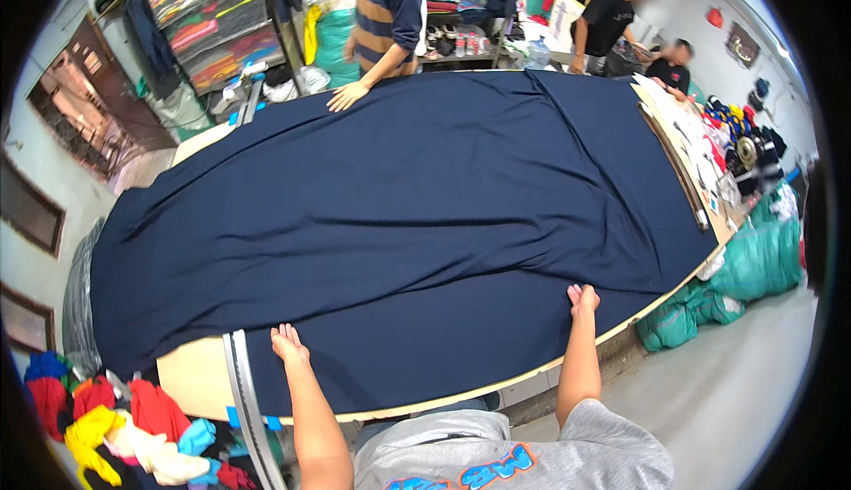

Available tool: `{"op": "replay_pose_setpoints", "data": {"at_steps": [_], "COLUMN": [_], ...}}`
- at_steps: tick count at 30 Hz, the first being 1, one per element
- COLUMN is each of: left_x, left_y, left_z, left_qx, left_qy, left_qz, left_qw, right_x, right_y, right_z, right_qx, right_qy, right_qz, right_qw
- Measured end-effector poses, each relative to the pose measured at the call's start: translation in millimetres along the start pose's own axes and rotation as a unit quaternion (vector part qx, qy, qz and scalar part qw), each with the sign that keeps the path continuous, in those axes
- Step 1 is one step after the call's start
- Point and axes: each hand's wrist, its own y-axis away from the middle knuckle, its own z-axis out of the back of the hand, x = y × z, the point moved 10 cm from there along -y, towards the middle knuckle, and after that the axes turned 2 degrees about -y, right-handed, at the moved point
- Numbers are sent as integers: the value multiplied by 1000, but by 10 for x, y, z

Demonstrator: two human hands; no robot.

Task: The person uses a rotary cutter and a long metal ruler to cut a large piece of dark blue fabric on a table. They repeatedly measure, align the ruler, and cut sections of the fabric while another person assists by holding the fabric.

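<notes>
A large dark navy cloth [425, 162] lies over the long table, its upper layer wrinkled and rippled. Beneath its near edge, a smoother navy layer [399, 348] shows in front of me. My left hand [290, 343] is palm up at the upper layer's near edge, beside a metal rail; its fingers are extended. Farther right, my right hand [582, 299] is also turned palm up at that edge, with fingers loosely apart. Neither hand visibly grips the cloth. Across the table, another person's hand [347, 96] rests flat on the far edge of the cloth.
A metal rail [244, 392] crosses the table's left end [195, 370]. Colourful cloth scraps [142, 437] are heaped at lower left. Green wrapped bundles [753, 264] stand on the right floor. Shelves of folded fabric [213, 25] line the back; two more people are at the far right.
</notes>
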Motion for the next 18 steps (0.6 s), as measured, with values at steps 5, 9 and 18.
{"op": "replay_pose_setpoints", "data": {"at_steps": [5, 9, 18], "left_x": [-59, 149, -161], "left_y": [-551, -1091, -795], "left_z": [-251, -429, -984], "left_qx": [-2, 47, 194], "left_qy": [107, 261, 80], "left_qz": [102, 124, 84], "left_qw": [989, 956, 974], "right_x": [-285, -457, -307], "right_y": [160, 168, 444], "right_z": [-532, -610, -1002], "right_qx": [-27, -41, 74], "right_qy": [-108, -130, -199], "right_qz": [-54, -84, -70], "right_qw": [992, 987, 975]}}
